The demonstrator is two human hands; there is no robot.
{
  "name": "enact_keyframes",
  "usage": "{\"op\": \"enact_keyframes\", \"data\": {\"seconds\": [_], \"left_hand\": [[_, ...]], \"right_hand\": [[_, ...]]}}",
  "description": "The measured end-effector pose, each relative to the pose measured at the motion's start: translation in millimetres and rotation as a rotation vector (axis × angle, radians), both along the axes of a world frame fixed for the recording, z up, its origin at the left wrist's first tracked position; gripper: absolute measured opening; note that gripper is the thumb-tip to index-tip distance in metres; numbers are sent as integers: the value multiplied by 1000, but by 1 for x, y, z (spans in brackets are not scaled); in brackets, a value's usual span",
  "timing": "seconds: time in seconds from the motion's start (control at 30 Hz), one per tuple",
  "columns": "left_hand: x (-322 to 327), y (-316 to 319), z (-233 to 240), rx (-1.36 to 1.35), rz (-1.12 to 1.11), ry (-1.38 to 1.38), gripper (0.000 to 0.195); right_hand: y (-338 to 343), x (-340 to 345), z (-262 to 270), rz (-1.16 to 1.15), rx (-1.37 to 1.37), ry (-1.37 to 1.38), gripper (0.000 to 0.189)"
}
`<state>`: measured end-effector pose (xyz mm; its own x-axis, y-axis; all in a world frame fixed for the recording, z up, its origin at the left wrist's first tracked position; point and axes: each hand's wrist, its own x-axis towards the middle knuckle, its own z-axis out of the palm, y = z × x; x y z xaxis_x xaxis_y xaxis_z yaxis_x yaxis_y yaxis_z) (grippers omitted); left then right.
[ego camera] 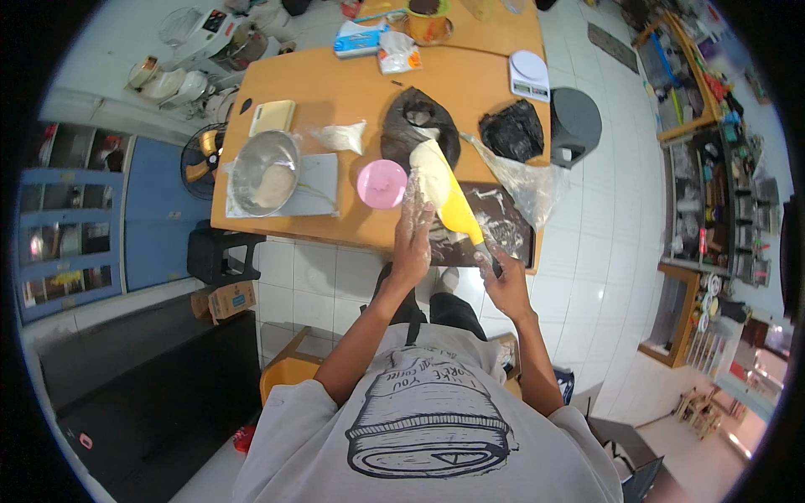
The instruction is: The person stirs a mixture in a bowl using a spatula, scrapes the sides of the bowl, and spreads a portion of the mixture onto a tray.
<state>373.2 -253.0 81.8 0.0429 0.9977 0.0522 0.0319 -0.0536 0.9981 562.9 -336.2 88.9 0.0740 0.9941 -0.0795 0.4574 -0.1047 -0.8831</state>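
Observation:
My right hand [503, 280], dusted with flour, grips the dark handle of a yellow plastic knife [460, 214]. A pale piece of dough [431, 170] lies against the blade, and my left hand [413, 236], also floury, supports it from the left. Below the blade is a dark tray [503, 226] smeared with flour. A pink bowl [382, 183] stands just left of my left hand. Beyond the dough sits an opened dark plastic bag [420, 126] with something white inside. Another lump of dough [274, 186] rests in a metal bowl [267, 151] at the left.
On the table [302, 82] are a crumpled black bag [512, 131], a clear plastic bag [528, 182], a white kitchen scale [529, 74], a bag of white powder [343, 137] and tissue packs [360, 39]. Dark stools [223, 254] stand by both sides.

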Motion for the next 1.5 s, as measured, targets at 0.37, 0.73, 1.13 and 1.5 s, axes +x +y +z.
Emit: {"op": "enact_keyframes", "data": {"seconds": [0.37,0.73,1.13,1.5], "left_hand": [[-188,51,34,47,237,-201,65],[-345,99,-65,-313,315,-390,54],[-402,94,-68,-60,-2,277,60],[-392,100,15,-141,-38,103,54]], "right_hand": [[116,-160,63,302,152,-83,41],[183,-288,43,489,125,-648,18],[161,-342,41,264,43,-684,25],[154,-342,52,210,-3,-573,23]]}}
